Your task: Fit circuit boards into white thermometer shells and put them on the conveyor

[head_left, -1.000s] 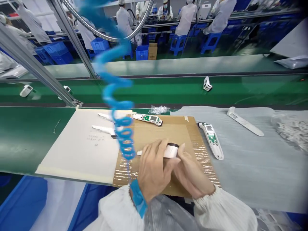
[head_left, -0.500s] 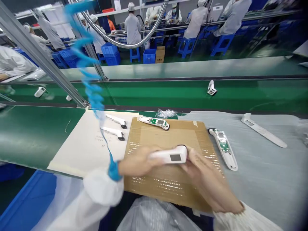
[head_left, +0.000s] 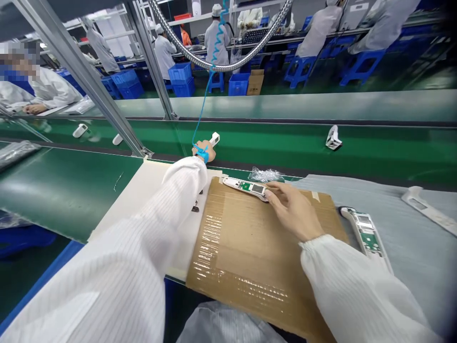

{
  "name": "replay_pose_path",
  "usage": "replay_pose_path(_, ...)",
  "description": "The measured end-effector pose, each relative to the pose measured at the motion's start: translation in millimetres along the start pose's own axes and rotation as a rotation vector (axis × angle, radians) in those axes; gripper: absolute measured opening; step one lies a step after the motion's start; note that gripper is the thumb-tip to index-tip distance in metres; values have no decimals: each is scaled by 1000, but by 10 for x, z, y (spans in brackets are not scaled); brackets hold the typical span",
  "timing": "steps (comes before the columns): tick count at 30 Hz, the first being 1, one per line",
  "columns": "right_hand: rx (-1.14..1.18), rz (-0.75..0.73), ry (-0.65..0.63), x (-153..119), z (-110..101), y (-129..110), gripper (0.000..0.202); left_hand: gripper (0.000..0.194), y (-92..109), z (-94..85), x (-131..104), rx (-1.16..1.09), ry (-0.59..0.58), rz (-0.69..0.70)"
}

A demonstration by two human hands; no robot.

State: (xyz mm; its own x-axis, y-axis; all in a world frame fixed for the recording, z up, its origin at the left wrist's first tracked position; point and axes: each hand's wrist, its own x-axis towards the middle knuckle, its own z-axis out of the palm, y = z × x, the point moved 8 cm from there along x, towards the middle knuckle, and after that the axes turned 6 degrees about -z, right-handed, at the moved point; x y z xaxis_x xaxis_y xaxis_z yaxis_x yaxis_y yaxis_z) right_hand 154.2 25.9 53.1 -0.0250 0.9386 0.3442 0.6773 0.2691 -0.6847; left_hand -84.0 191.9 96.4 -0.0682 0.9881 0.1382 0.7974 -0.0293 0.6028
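Left hand extended to the conveyor with a white handheld unit; right hand on an open unit at the cardboard's far edge.

No legible brand, label or writing is seen on any item. The left hand, banded at the wrist by a blue strap joined to a blue coiled cord, is closed around a white plastic thermometer-shaped unit, held over the near edge of the green conveyor belt. The right hand lies flat, fingers together and extended, fingertips touching an open white unit whose green circuit board is exposed; no grasp is seen. That unit rests on the far edge of a tape-glossed brown cardboard sheet. A second open unit lies on grey foam sheeting just right of the cardboard. A crinkled clear plastic bag lies just beyond.
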Motion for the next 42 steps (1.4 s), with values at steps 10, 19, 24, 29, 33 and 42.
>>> replay_pose_path(10,-215,-93,-156,200,116,-92,14,16,474,661,-1156,61,-489,355)
replay_pose_path(19,-184,-344,-205,-194,28,-525,23,9,173,486,-1442,-243,-305,82)
replay_pose_path(24,-320,-68,-117,266,-173,-239,13,20,-76,483,-1477,-595,-216,-168)
replay_pose_path(29,-494,126,-206,872,5,374,7,26,-58,594,-1595,-907,-161,-233)
replay_pose_path(33,-501,117,-329,1000,-141,653,22,30,3,672,-1656,-982,-167,-222)
replay_pose_path(42,-765,338,-138,1444,-1444,1465,22,38,-28,751,-1724,-975,-251,-318)
